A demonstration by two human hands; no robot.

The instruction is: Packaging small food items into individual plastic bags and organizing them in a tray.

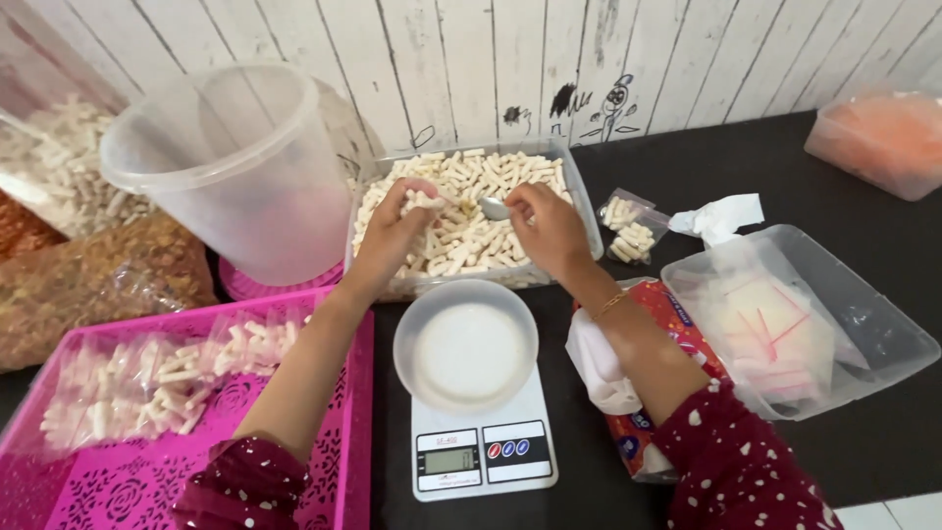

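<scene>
Pale stick snacks (461, 236) filled a clear rectangular tub (581, 201) at the far side of the table (687, 167), both hands inside it. Left hand (392, 231) was curled around a bunch of the sticks, fingers closed on them. Right hand (545, 224) pinched a metal spoon (491, 207), bowl pointing toward the left hand, w/ the two hands nearly meeting over the snacks.

Just near-side of the hands, between the forearms: white round bowl (466, 345) sitting on a white digital kitchen scale (483, 447), bowl looked empty. Under the right forearm lay a red printed packet (677, 339) w/ white cloth (599, 368) beside it. Right of the right hand: small clear bag of sticks (628, 228), crumpled white tissue (724, 216), then a clear container of flat plastic bags (785, 329). Far right corner, a clear tub w/ orange contents (878, 137).

Left of the left hand: big translucent bucket (231, 162) tipped on its side, over a pink lid. Near-left, pink tray (147, 481) holding filled snack bags (157, 378). Further left, large bags of brown crumbs (93, 280) and more sticks.
</scene>
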